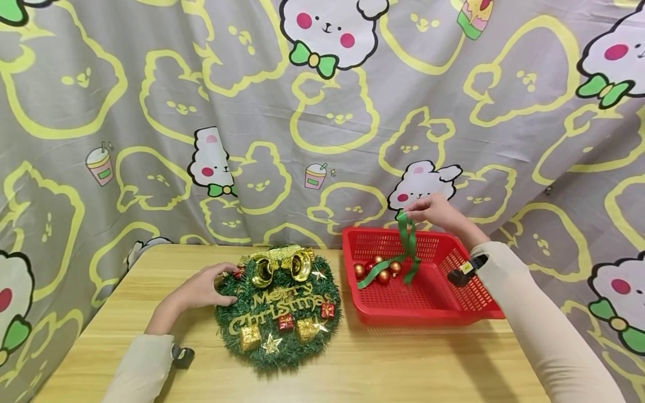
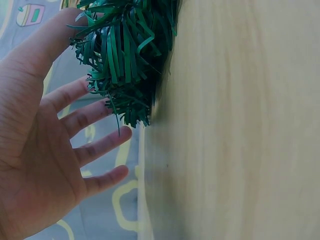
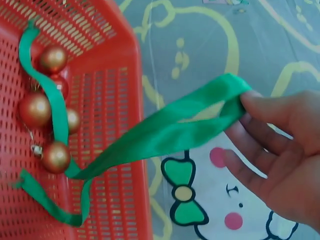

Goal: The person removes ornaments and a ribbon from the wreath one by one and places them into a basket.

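My right hand pinches a green ribbon between thumb and forefinger above the back of a red plastic basket. In the right wrist view the ribbon hangs as a loop, its two tails trailing into the basket. Gold and red Christmas balls lie in there beside it. At the left edge of a green Christmas wreath my left hand rests with thumb and fingers to either side. The left wrist view shows that hand with fingers spread and fairly straight, touching the tinsel.
The wreath carries gold bells, "Merry Christmas" lettering, small gift boxes and stars. Wreath and basket stand side by side on a wooden table. A patterned curtain hangs just behind.
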`<state>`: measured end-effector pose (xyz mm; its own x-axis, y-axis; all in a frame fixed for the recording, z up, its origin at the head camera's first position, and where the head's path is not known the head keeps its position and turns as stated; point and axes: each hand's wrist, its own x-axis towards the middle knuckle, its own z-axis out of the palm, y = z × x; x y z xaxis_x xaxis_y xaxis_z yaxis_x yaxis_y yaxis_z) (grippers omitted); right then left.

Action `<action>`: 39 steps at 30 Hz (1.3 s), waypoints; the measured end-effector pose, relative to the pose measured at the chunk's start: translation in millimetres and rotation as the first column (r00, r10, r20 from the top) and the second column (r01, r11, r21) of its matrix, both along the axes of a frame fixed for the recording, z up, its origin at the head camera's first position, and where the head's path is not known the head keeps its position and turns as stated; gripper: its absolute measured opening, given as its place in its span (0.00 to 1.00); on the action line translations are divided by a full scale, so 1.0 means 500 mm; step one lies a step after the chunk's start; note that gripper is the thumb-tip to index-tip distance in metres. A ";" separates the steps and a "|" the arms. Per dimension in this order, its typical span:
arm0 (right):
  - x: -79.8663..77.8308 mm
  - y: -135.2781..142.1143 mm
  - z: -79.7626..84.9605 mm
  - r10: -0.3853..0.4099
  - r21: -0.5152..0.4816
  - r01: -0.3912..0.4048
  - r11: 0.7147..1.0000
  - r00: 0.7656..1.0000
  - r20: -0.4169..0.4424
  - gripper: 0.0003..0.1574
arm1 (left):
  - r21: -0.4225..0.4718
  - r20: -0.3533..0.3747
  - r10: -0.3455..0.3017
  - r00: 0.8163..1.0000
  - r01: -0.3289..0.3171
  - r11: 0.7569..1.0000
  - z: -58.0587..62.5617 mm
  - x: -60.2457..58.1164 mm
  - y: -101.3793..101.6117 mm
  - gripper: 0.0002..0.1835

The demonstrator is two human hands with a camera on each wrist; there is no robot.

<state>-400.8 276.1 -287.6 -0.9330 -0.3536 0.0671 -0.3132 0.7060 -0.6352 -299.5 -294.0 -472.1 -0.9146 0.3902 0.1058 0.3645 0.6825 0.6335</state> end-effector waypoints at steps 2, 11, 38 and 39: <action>0.004 -0.009 0.002 0.052 -0.001 -0.052 0.999 0.998 0.048 0.15 | 0.006 -0.001 -0.004 1.000 0.004 1.000 -0.001 0.000 0.000 0.42; 0.005 -0.032 -0.020 0.207 0.050 -0.222 0.974 0.956 0.209 0.10 | 0.002 -0.011 -0.001 1.000 0.001 1.000 0.004 0.002 0.002 0.40; -0.004 -0.033 -0.125 0.145 0.366 -0.309 0.878 0.900 0.412 0.04 | 0.006 -0.031 -0.017 0.999 0.017 1.000 0.004 0.005 0.004 0.39; -0.005 -0.033 -0.127 0.138 0.383 -0.306 0.872 0.903 0.407 0.04 | 0.006 -0.032 -0.018 0.999 0.018 1.000 0.004 0.004 0.004 0.39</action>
<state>-403.2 259.3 -351.3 -0.7548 -0.4684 -0.4592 -0.3071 0.8709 -0.3836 -297.3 -292.1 -470.3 -0.9035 0.4059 0.1376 0.3970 0.6716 0.6256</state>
